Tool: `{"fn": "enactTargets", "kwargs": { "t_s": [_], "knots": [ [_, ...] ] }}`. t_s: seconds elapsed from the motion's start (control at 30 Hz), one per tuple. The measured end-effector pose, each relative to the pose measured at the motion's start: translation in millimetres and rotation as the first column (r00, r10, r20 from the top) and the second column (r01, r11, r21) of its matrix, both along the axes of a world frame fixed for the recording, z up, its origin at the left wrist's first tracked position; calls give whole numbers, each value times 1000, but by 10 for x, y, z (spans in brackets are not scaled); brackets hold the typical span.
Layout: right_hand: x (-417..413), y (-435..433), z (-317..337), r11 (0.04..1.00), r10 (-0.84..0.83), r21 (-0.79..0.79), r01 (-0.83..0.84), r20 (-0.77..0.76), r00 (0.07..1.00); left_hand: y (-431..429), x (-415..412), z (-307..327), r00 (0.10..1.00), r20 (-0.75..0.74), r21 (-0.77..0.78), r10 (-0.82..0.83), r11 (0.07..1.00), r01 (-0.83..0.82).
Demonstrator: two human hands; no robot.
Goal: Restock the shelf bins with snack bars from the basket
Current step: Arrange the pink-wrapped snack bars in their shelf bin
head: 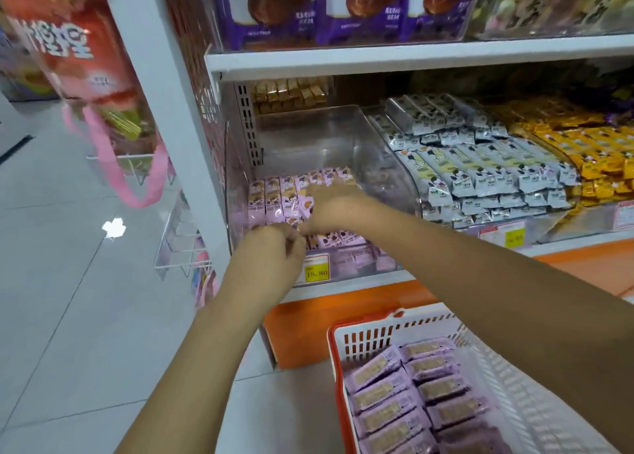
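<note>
Left hand (271,253), fingers curled, and right hand (331,206) meet over pink snack bars (271,199) in the clear bin (308,138) at the left end of the shelf (394,277); grips indiscernible.

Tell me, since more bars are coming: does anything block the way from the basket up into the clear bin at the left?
Nothing visible does. The clear bin is open on top, with room under the upper shelf; bars from the basket only need lifting over its front wall.

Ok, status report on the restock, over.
Left hand and right hand both in clear bin, on pink bars; grips blurred. Basket holds purple bars. Nothing in the way.
</note>
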State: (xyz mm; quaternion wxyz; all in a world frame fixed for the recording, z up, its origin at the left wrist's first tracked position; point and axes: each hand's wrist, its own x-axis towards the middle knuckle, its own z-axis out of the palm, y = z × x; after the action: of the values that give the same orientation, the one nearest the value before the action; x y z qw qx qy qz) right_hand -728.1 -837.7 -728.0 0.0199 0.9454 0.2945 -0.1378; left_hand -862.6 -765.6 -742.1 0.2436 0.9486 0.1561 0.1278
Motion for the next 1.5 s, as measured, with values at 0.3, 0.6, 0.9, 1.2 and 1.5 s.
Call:
{"fn": "enactTargets", "kwargs": {
  "t_s": [0.3, 0.6, 0.9, 1.2, 1.5],
  "knots": [
    [-35, -212, -51, 976, -38, -202, 86, 229, 973, -111, -124, 44, 995, -46, -35, -83, 996, 82],
    [-306, -837, 54, 887, -10, 440, -139, 319, 948, -510, -320, 41, 915, 380, -2, -135, 989, 147],
    [-745, -1924, -1289, 936, 209, 278, -216, 54, 976, -910, -455, -772, 775, -541, 60, -326, 904, 423],
    [-771, -2043, -2508, 968, 244, 128, -214, -298, 923, -946, -575, -1601, 513, -821, 7, -250, 894, 448],
    [-789, -1926, -2623, 862, 499, 6, -507, -183, 847, -914, -442, -1649, 491, -821, -22, -291, 876, 483]
  ]
}}
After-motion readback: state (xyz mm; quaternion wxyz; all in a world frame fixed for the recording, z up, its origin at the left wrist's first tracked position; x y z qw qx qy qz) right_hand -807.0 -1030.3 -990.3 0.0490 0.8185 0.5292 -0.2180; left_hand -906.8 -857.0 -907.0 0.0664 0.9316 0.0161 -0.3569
